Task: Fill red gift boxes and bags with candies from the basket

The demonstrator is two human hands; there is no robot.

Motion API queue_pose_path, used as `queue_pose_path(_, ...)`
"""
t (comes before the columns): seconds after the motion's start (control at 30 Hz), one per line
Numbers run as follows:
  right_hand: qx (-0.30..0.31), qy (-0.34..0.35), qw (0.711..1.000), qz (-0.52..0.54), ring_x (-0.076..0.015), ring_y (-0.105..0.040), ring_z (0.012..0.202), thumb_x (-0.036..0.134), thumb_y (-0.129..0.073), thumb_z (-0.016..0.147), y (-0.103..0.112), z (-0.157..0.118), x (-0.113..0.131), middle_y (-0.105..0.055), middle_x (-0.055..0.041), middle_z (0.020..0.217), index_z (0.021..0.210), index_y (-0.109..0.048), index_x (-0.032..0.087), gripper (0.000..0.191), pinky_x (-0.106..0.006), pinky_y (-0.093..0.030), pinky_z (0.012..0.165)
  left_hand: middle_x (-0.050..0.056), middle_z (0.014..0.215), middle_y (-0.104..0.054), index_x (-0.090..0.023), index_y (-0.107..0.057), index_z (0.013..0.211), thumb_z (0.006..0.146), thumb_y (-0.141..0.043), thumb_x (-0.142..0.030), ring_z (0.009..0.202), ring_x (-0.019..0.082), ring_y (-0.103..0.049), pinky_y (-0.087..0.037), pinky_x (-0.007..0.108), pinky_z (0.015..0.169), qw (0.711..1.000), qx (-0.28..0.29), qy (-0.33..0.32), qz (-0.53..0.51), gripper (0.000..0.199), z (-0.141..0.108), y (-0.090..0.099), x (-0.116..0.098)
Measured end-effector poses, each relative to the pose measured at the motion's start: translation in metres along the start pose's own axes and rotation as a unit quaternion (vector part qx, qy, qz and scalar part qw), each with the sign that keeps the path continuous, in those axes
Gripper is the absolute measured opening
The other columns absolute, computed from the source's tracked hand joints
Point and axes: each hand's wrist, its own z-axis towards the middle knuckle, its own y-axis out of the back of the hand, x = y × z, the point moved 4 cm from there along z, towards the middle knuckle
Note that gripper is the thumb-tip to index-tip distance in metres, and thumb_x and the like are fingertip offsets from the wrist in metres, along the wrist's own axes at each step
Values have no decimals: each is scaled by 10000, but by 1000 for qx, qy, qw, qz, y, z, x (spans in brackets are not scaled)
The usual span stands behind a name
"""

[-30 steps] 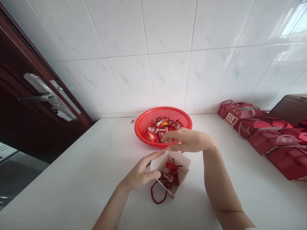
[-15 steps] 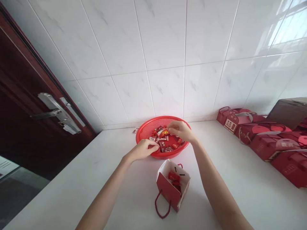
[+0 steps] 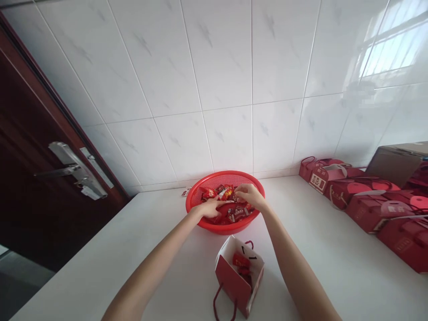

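Note:
A red plastic basket (image 3: 224,229) stands near the wall with wrapped candies (image 3: 239,213) in it. My left hand (image 3: 212,208) reaches over its left rim, fingers spread and extended over the candies. At the right side of the basket is my right hand (image 3: 249,195), its fingers pinched together at the candies; what they hold, if anything, is too small to name. In front of the basket sits an open red and white box (image 3: 234,281) with rope handles, and red packets (image 3: 241,261) lie inside it.
Several closed red gift boxes (image 3: 364,207) line the right side of the white table (image 3: 160,276). Behind them is a brown carton (image 3: 391,165). A small printed packet lies behind the basket's left edge. A dark red door (image 3: 30,178) is at the left.
My left hand has moved right, further into the basket, and its fingers have spread. My right hand stays at the basket's right side. The view has tilted up slightly.

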Motion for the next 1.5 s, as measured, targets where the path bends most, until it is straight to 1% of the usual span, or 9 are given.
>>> queue_pose_path(0.17,-11,-13,1000,13,-154,-665,577,162,-649,753,0,1,-2,-676,2,648,749,-672,180,30,-253,-526,556,154,1287,-679,-182,-669,1291,753,-663,-280,1207,357,-620,-477,389,1005,999,0,41,17,547,1,-1,6)
queue_pose_path(0.27,-13,-18,1000,18,-150,-669,587,160,-649,763,0,2,-5,-679,4,672,758,-665,177,23,-262,-552,584,207,1383,-595,-183,-711,1220,673,-773,-400,1315,445,-509,-440,485,1057,994,56,57,76,591,-3,-6,1)
queue_pose_path(0.4,-7,-24,1000,11,-150,-668,593,160,-670,762,0,3,-8,-682,5,656,768,-666,174,16,-266,-571,599,213,1525,-452,-263,-630,1338,659,-785,-351,1409,488,-387,-430,580,1049,981,106,86,140,701,-8,-12,-5)
queue_pose_path(0.67,4,-20,1000,-23,-154,-670,611,131,-659,787,-1,2,-8,-682,-2,648,764,-669,170,46,-258,-571,605,153,1101,-742,-188,-742,936,637,-703,-161,985,357,-703,-554,391,829,981,109,64,146,303,-7,-13,-10)
queue_pose_path(0.87,7,-15,999,-38,-149,-664,613,151,-647,809,-2,3,-9,-673,-1,639,779,-674,171,44,-249,-567,612,111,834,-759,-164,-737,759,671,-675,-156,776,284,-704,-515,306,666,994,52,13,93,108,-4,-9,-12)
queue_pose_path(1.03,-12,-16,998,-53,-140,-652,657,153,-623,818,1,5,-12,-687,-11,715,832,-676,168,57,-224,-526,593,67,872,-756,-146,-744,1060,863,-487,-138,762,183,-670,-488,244,693,996,-71,-46,-13,324,-1,-1,-13)
queue_pose_path(1.17,-13,-18,998,-65,-130,-622,650,221,-658,812,2,4,-11,-694,-7,763,923,-696,179,125,-217,-480,562,61,848,-753,-118,-704,1202,910,-499,-226,704,172,-641,-496,264,688,960,-173,-129,-177,372,1,5,-8)
queue_pose_path(1.3,24,-12,997,-67,-138,-616,644,261,-687,783,-3,2,-7,-696,-8,763,917,-720,173,163,-236,-478,570,88,954,-760,-130,-696,1221,924,-535,-333,825,204,-671,-530,297,751,937,-195,-158,-244,394,3,5,-3)
queue_pose_path(1.5,18,8,997,-74,-142,-584,640,270,-710,730,-2,2,-4,-659,-4,698,746,-696,165,108,-251,-454,580,108,1161,-728,-172,-613,1330,950,-519,-386,1003,232,-691,-536,325,860,937,-192,-115,-267,446,6,2,3)
